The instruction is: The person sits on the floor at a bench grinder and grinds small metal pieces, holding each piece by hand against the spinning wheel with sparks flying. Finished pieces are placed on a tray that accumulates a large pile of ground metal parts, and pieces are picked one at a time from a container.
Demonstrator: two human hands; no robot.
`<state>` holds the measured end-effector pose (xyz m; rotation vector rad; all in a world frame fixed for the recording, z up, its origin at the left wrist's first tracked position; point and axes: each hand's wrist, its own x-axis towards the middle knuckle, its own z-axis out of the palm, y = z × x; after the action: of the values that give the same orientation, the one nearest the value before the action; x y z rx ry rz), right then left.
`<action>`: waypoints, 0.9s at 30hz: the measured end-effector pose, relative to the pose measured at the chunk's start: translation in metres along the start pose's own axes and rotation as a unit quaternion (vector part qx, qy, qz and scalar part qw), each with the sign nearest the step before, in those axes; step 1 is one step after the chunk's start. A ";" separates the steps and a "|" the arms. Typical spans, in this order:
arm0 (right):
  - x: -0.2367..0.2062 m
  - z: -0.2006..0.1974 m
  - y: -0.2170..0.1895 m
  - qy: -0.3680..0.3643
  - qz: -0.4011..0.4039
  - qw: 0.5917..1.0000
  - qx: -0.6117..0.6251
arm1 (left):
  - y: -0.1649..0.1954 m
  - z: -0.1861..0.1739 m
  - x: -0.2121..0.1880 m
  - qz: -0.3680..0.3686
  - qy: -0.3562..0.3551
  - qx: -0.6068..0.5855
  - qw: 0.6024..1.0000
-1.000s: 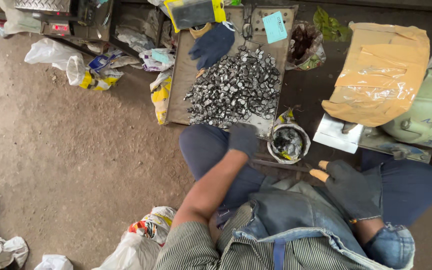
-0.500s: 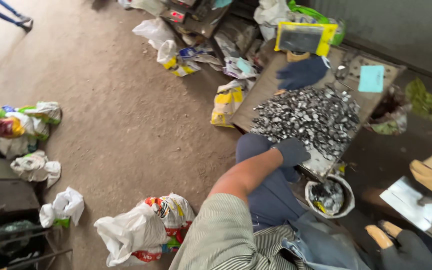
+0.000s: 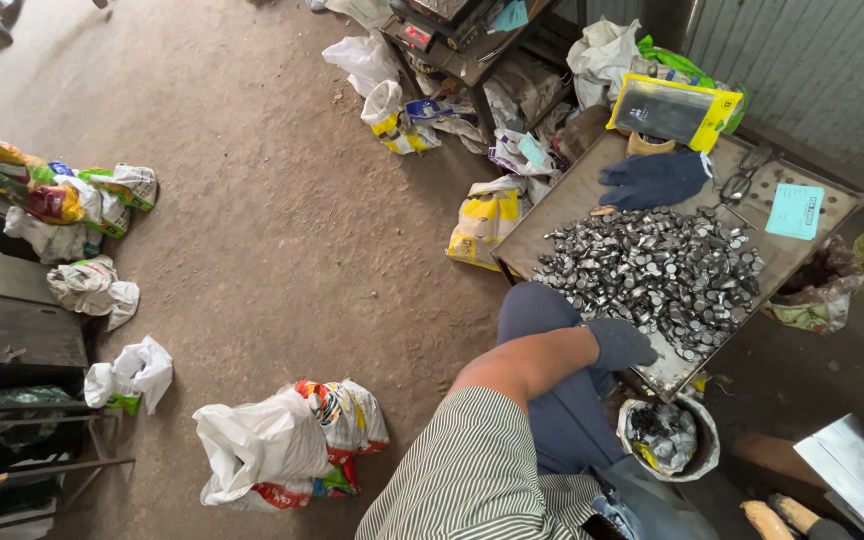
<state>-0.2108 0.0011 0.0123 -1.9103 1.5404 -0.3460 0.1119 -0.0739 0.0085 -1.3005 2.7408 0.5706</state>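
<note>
- My left hand (image 3: 620, 343), in a dark grey glove, rests at the near edge of the metal tray (image 3: 552, 215), fingers curled loosely on the edge of the heap; can't tell if they pinch a piece.
- Pile of small shiny metal pieces (image 3: 652, 275) covers the middle of the tray and spreads toward its near edge, touching my glove.
- My right hand (image 3: 782, 515) is only partly in view at the bottom edge of the frame, gloved with tan fingertips; grip state can't tell.
- Small round bucket (image 3: 667, 437) with dark metal bits sits on the floor just below the tray's near corner, beside my knee.
- Spare blue glove (image 3: 652, 178) lies on the far part of the tray, beyond the pile.
- Scissors (image 3: 737, 180) lie near the tray's far edge, right of the blue glove.
- Light blue paper slip (image 3: 795, 211) lies at the tray's far right corner.
- Yellow-edged packet (image 3: 674, 110) leans behind the tray's far edge.
- Yellow and white bag (image 3: 487, 215) sits on the dirt floor by the tray's left edge.
- White plastic bags (image 3: 287, 440) sit on the floor left of my striped sleeve, well apart from the tray.
</note>
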 end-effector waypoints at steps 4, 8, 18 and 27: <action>-0.002 -0.005 -0.008 -0.001 0.011 1.000 0.020 | 0.006 0.003 0.007 -0.087 -0.022 -0.058 0.994; -0.001 -0.014 -0.017 0.009 0.025 0.998 0.051 | 0.039 0.015 0.017 0.007 0.130 -0.261 0.957; -0.032 -0.048 -0.040 0.073 0.102 0.955 0.270 | 0.164 0.005 0.030 0.266 0.326 -0.178 0.890; -0.039 -0.060 -0.011 0.178 0.203 0.858 0.437 | 0.150 -0.022 0.055 0.135 0.321 -0.292 0.891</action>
<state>-0.2481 0.0201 0.0717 -0.8167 1.5640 -1.0393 -0.0351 -0.0353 0.0633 -1.4090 3.4994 1.2740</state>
